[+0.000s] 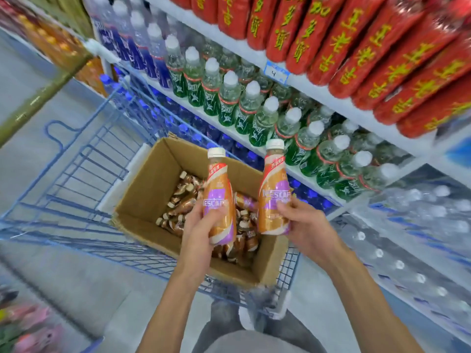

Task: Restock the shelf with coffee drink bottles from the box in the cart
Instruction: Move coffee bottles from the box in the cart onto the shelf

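Two coffee drink bottles (219, 174) are held above the box (142, 200) in the cart (76, 179). My left hand (198, 225) grips the left bottle (220, 200) and my right hand (305, 222) the right bottle (274, 184), fingers (286, 205) curled round their lower halves. Both stand near upright, caps far from me. The shelf (300, 84) lies right, nearer my right hand.

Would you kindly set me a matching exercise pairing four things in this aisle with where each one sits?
Things:
1 cardboard box
2 left coffee bottle
3 green-labelled bottles
4 red bottles

Places:
A on the upper shelf
B in the blue cart
C gripped by the left hand
D on the middle shelf

Pairs: 1-B, 2-C, 3-D, 4-A.
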The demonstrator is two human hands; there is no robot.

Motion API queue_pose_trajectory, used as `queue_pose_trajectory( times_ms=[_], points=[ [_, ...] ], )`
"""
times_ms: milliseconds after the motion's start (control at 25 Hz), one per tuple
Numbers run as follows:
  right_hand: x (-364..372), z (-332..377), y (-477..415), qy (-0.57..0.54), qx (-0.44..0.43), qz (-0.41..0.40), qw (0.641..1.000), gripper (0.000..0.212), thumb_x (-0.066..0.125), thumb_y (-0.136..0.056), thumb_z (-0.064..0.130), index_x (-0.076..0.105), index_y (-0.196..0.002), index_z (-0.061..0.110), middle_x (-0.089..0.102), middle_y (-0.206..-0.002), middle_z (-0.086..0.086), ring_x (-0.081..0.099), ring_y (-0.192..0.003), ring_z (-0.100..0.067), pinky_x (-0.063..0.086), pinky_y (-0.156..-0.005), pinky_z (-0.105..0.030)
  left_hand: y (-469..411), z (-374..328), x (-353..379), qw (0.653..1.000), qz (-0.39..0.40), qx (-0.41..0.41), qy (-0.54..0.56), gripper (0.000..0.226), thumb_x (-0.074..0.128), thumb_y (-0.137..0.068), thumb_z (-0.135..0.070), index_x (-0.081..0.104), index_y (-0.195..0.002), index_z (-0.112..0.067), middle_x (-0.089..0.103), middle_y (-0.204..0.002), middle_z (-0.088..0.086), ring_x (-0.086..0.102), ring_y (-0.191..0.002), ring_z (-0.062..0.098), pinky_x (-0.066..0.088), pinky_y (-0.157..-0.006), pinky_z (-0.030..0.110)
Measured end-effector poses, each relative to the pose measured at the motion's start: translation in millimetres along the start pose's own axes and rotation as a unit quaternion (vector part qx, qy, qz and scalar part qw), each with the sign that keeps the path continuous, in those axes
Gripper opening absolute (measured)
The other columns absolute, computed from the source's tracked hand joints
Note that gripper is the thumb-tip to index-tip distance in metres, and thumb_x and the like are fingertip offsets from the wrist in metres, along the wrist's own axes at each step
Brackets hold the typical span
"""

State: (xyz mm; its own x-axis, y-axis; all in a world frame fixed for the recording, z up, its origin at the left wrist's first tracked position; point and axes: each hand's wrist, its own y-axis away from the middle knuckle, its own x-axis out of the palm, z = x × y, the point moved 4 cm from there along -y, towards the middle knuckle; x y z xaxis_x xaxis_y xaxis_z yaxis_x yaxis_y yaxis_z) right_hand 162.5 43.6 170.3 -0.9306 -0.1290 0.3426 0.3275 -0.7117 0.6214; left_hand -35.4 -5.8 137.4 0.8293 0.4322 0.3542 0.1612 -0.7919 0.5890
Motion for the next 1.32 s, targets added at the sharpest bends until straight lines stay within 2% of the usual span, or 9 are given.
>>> queue_pose_trajectory(
  times_ms=[200, 400, 480, 560, 720, 880, 1000, 1160, 1320],
  points=[
    [-30.7, 28.9, 78.2, -0.029, -0.125, -0.023, 0.991, 0.041, 0.077, -0.075, 0.022, 0.071, -0.113, 0.008, 0.075, -0.099, -0.008, 0.073, -0.085, -0.021, 0.058, -0.071, -0.03, 52.3, -2.8, 75.8, 0.986, 0.139, 0.07, -0.062, 0.033, 0.072, -0.069, -0.014, 0.071, -0.102, -0.016, 0.071, -0.091, 0.008, 0.064, -0.081, 0.022, 0.053, -0.071, 0.034],
    [-102.9, 33.1, 171.9, -0.06, -0.212, -0.095, 0.971, 0.044, 0.083, -0.065, 0.022, 0.074, -0.106, 0.008, 0.073, -0.097, -0.014, 0.065, -0.089, -0.033, 0.049, -0.088, -0.048, 114.0, 34.6, 168.7, 0.963, 0.217, 0.117, -0.105, 0.042, 0.084, -0.066, -0.028, 0.075, -0.105, -0.017, 0.076, -0.103, 0.01, 0.07, -0.091, 0.023, 0.055, -0.085, 0.038],
    [-135.7, 29.9, 216.7, -0.081, -0.235, -0.113, 0.962, 0.036, 0.071, -0.071, 0.015, 0.072, -0.105, 0.004, 0.074, -0.093, -0.013, 0.069, -0.082, -0.029, 0.053, -0.083, -0.043, 141.7, 56.3, 207.7, 0.956, 0.237, 0.128, -0.114, 0.037, 0.084, -0.067, -0.022, 0.076, -0.103, -0.016, 0.077, -0.1, 0.005, 0.071, -0.087, 0.019, 0.055, -0.082, 0.036],
    [-172.0, 26.6, 264.8, -0.091, -0.262, -0.133, 0.952, 0.04, 0.071, -0.068, 0.015, 0.072, -0.107, 0.003, 0.074, -0.092, -0.012, 0.069, -0.081, -0.026, 0.054, -0.083, -0.042, 171.7, 80.0, 248.9, 0.946, 0.267, 0.135, -0.126, 0.037, 0.084, -0.067, -0.024, 0.077, -0.103, -0.017, 0.077, -0.098, 0.004, 0.069, -0.086, 0.022, 0.053, -0.082, 0.037],
    [-240.8, 16.4, 350.9, -0.092, -0.308, -0.183, 0.929, 0.041, 0.069, -0.076, 0.02, 0.072, -0.114, 0.006, 0.075, -0.101, -0.011, 0.07, -0.09, -0.027, 0.056, -0.084, -0.042, 230.7, 124.1, 324.6, 0.922, 0.332, 0.13, -0.147, 0.048, 0.083, -0.069, -0.023, 0.072, -0.114, -0.011, 0.076, -0.106, 0.009, 0.073, -0.092, 0.025, 0.059, -0.079, 0.035],
    [-300.4, 9.4, 421.4, -0.12, -0.353, -0.232, 0.898, 0.047, 0.066, -0.079, 0.019, 0.067, -0.123, 0.001, 0.073, -0.11, -0.016, 0.07, -0.098, -0.029, 0.058, -0.089, -0.042, 280.5, 165.9, 394.1, 0.896, 0.39, 0.132, -0.169, 0.047, 0.085, -0.066, -0.024, 0.073, -0.11, -0.013, 0.076, -0.107, 0.011, 0.073, -0.092, 0.027, 0.059, -0.083, 0.041],
    [-336.4, 8.8, 458.9, -0.139, -0.38, -0.267, 0.875, 0.05, 0.067, -0.078, 0.02, 0.067, -0.123, -0.001, 0.073, -0.112, -0.017, 0.071, -0.101, -0.03, 0.056, -0.095, -0.045, 304.8, 191.2, 437.0, 0.877, 0.425, 0.126, -0.186, 0.058, 0.086, -0.057, -0.035, 0.074, -0.11, -0.014, 0.076, -0.106, 0.011, 0.073, -0.093, 0.028, 0.057, -0.083, 0.041],
    [-382.5, 17.8, 490.8, -0.149, -0.407, -0.295, 0.851, 0.047, 0.069, -0.077, 0.021, 0.069, -0.118, 0.0, 0.075, -0.107, -0.015, 0.073, -0.095, -0.028, 0.061, -0.082, -0.037, 321.1, 215.1, 491.8, 0.86, 0.456, 0.127, -0.191, 0.057, 0.085, -0.058, -0.036, 0.075, -0.11, -0.016, 0.076, -0.107, 0.01, 0.073, -0.096, 0.03, 0.058, -0.086, 0.045],
    [-432.4, 40.0, 501.5, -0.137, -0.425, -0.304, 0.842, 0.048, 0.069, -0.078, 0.023, 0.069, -0.12, 0.0, 0.075, -0.109, -0.016, 0.073, -0.097, -0.029, 0.06, -0.079, -0.036, 321.8, 233.0, 546.1, 0.852, 0.471, 0.13, -0.188, 0.057, 0.086, -0.057, -0.034, 0.075, -0.109, -0.014, 0.076, -0.106, 0.012, 0.073, -0.095, 0.029, 0.057, -0.079, 0.039]
  ],
)
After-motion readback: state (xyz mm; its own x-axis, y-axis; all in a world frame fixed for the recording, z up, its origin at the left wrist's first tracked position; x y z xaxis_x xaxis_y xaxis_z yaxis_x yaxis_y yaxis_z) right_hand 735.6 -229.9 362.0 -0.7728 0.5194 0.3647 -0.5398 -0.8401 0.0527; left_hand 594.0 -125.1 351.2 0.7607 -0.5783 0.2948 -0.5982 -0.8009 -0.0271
